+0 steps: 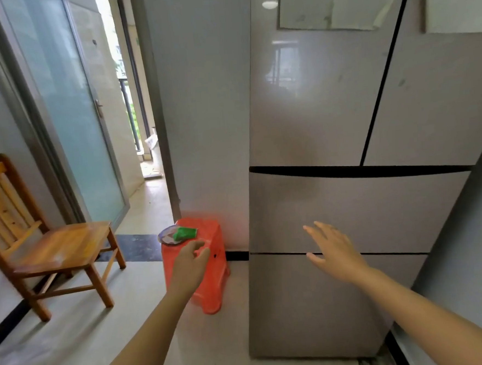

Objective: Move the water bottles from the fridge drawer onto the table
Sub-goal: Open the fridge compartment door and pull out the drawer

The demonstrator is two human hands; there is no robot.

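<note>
We judge task unstarted: drawers (393, 208) closed, no bottles in sight. Right hand (334, 247) spread, empty, before drawers; left hand (192, 257) loosely curled, empty.

A grey fridge (328, 105) fills the right of the frame, with its doors and drawers closed. At lower centre-right the right hand (334, 248), fingers spread, hangs before the upper drawer (393, 211). The left hand (192, 261), loosely curled, overlaps a red stool (216, 281) bearing a plate (163, 239). A wooden chair (59, 249) stands at left
</note>
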